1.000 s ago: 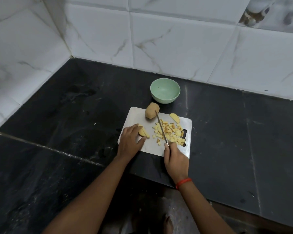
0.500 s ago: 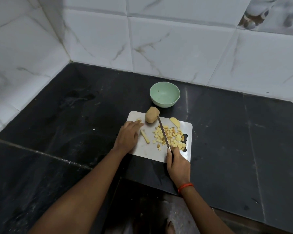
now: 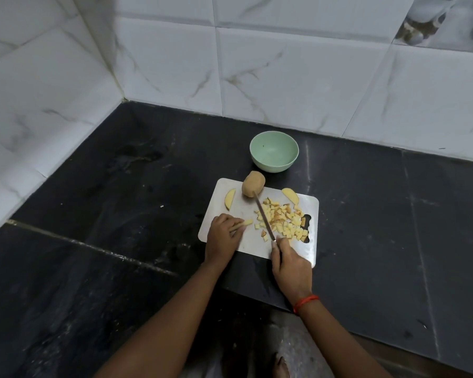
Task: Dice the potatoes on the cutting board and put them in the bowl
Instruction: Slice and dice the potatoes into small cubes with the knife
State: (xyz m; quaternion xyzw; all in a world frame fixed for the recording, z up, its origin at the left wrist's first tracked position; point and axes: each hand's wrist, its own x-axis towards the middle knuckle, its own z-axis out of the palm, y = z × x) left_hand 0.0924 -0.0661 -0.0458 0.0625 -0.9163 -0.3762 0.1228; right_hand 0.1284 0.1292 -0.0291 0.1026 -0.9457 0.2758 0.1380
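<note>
The left hand (image 3: 223, 236) is curled over a few potato sticks (image 3: 245, 222) at the board's (image 3: 253, 246) lower left, their ends poking out to the right. The right hand (image 3: 291, 266) is wrapped round the knife (image 3: 263, 215) handle, and the blade runs up the frame, with its tip at the whole potato (image 3: 253, 184).

The main risk is the fingertips. They sit close to the stick ends, so a cut there could nick them if they are not tucked back. The thin sticks may also roll or splay under the blade and give uneven dice. The dice (image 3: 284, 221) reach the handle slot at the board's right, so a sweep could push some through onto the bench (image 3: 393, 214). The bowl (image 3: 273, 166), just above the board, holds no potato.

Half a second ago the left hand was higher, beside the potato, and one stick lay loose. Now it is lower, and a wedge (image 3: 230, 199) lies bare at the board's upper left. The knife has barely moved.
</note>
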